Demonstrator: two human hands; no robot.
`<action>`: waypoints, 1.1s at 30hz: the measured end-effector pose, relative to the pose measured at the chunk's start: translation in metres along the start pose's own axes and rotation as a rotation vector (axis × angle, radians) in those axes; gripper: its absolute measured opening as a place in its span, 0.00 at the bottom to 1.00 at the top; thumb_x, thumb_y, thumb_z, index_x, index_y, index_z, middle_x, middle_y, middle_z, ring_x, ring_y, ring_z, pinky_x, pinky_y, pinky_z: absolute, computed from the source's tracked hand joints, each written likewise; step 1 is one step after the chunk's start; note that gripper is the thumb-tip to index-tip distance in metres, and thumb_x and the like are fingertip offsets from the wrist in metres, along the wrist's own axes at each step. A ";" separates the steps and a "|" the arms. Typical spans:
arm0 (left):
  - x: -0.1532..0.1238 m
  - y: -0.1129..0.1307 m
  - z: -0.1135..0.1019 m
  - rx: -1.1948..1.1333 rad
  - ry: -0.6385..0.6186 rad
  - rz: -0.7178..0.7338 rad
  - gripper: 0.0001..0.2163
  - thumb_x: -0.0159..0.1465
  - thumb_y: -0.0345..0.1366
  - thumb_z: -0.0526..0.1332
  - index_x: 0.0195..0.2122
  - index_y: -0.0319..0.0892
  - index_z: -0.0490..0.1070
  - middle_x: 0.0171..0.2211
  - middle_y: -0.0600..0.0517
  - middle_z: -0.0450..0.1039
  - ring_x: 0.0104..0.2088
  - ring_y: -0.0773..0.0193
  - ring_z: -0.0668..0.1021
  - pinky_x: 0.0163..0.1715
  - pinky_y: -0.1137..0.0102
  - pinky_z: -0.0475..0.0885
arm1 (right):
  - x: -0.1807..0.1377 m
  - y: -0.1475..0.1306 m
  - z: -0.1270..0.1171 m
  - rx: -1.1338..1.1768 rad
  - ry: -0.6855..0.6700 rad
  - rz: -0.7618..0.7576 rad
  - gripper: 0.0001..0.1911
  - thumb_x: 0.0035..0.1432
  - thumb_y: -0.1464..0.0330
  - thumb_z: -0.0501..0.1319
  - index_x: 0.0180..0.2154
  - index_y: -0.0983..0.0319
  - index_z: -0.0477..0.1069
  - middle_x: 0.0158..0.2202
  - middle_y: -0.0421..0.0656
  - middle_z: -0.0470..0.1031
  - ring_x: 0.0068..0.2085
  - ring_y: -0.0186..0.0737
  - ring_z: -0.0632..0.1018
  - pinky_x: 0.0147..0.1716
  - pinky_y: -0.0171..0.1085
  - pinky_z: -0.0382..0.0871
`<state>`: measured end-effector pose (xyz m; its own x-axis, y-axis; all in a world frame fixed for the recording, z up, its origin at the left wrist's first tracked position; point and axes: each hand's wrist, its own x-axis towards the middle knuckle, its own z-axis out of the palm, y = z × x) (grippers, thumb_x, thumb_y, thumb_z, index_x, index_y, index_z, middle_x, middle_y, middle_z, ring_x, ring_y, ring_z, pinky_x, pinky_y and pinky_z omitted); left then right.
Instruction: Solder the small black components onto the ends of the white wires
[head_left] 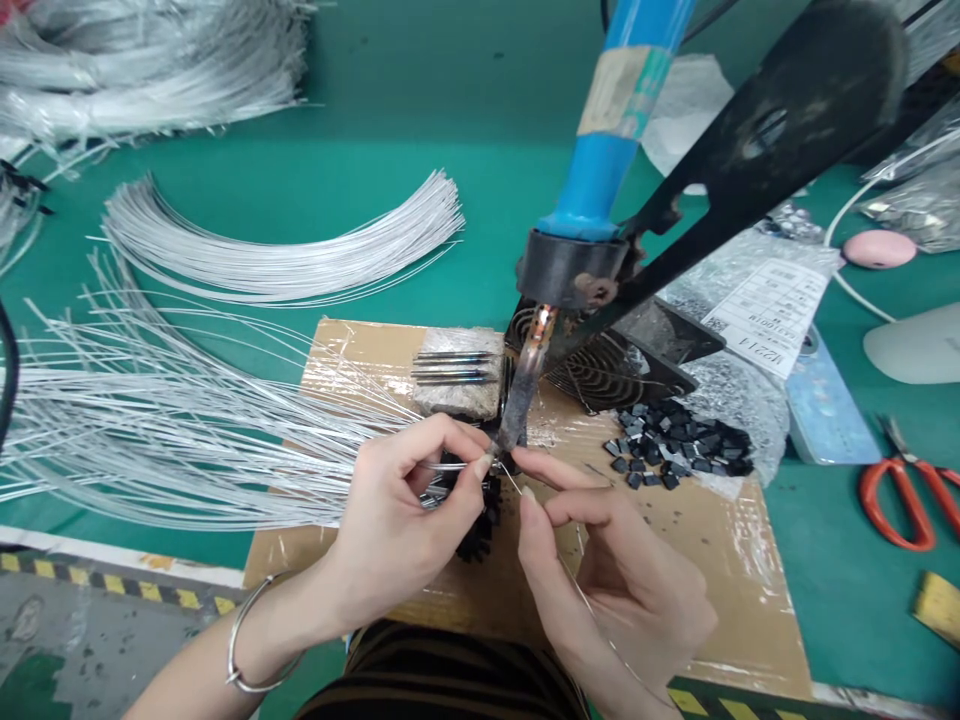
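My left hand (409, 505) pinches the ends of thin white wires (187, 450) just below the tip of a mounted soldering iron (525, 385). A black toothed part (480, 525) lies under its fingers. My right hand (600, 570) is closed on a fine solder wire (577, 585), its end held up near the iron tip. Both hands work over a taped cardboard pad (712, 560). The iron has a blue handle (607, 150) and hangs from a black stand arm (750, 170).
Bundles of white wires (285, 250) lie on the green table at the left and back. A pile of small black parts (675, 445) sits on a plastic bag at the right. Red scissors (907, 490) lie at the far right. A sponge block (457, 390) holds spare tips.
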<state>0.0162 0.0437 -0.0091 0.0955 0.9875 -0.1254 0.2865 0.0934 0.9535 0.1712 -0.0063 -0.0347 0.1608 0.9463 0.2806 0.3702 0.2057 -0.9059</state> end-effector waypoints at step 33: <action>-0.002 0.001 0.000 0.035 0.020 0.043 0.06 0.63 0.29 0.64 0.29 0.43 0.77 0.32 0.50 0.85 0.30 0.63 0.82 0.22 0.73 0.66 | 0.003 -0.004 0.004 -0.162 0.060 -0.083 0.10 0.66 0.77 0.67 0.36 0.55 0.76 0.37 0.42 0.90 0.35 0.46 0.91 0.34 0.37 0.89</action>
<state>0.0158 0.0423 -0.0082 0.0893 0.9929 -0.0785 0.3160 0.0464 0.9476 0.1667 -0.0032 -0.0311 0.1762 0.9102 0.3748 0.5258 0.2349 -0.8176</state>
